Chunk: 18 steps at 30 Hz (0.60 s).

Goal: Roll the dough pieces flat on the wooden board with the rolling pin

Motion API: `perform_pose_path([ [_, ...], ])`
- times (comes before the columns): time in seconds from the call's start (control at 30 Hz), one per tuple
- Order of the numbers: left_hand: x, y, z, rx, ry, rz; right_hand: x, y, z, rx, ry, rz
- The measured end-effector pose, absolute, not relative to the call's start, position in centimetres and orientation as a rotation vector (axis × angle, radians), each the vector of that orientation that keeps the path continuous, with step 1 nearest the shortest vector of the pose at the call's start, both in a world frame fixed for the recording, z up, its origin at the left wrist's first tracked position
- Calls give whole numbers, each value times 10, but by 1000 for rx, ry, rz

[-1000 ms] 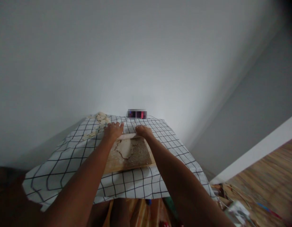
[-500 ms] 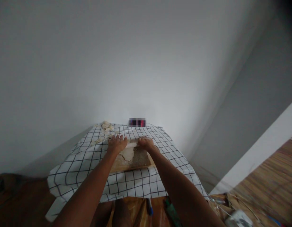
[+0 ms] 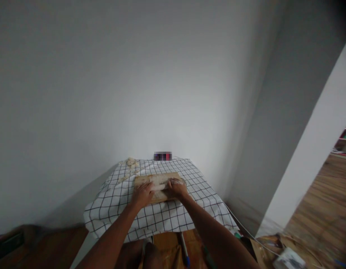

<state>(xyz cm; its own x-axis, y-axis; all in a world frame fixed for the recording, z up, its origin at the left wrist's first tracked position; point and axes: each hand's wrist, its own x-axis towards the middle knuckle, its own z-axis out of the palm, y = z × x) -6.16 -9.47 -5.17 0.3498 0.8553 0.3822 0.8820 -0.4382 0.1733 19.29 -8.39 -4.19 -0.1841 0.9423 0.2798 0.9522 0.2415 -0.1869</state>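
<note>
A pale rolling pin (image 3: pixel 161 187) lies crosswise over a wooden board (image 3: pixel 173 175). My left hand (image 3: pixel 143 194) is closed over its left end, and my right hand (image 3: pixel 177 186) grips the right end. Thin whitish dough (image 3: pixel 155 180) shows on the board around the pin, partly hidden by my hands and hard to tell from the floury wood. The board rests on a white cloth with a black grid (image 3: pixel 158 220).
Dough scraps (image 3: pixel 131 162) sit at the cloth's far left corner. A blurred-out small object (image 3: pixel 163 156) stands at the back against the white wall (image 3: pixel 161 93). Below the near edge is a blue-tipped stick (image 3: pixel 184 249). A white cable (image 3: pixel 245 231) runs down at the right.
Both hands have drawn the rolling pin back toward me, from the board's far side to its nearer part. My view has tilted up and turned slightly.
</note>
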Motion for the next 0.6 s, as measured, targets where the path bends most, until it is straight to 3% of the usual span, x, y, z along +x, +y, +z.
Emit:
perform_pose_path([
  [0.17, -82, -104, -56, -2567, -1584, -739, 185, -85, -29, -1844, -2108, 189],
  [0.4, -76, -84, -53, -2373, -1706, -573, 165, -64, -23, -1776, -2268, -76],
  [0.6, -70, -36, -42, -2272, -1995, -576, 155, -36, -4, -1863, -2314, -86],
])
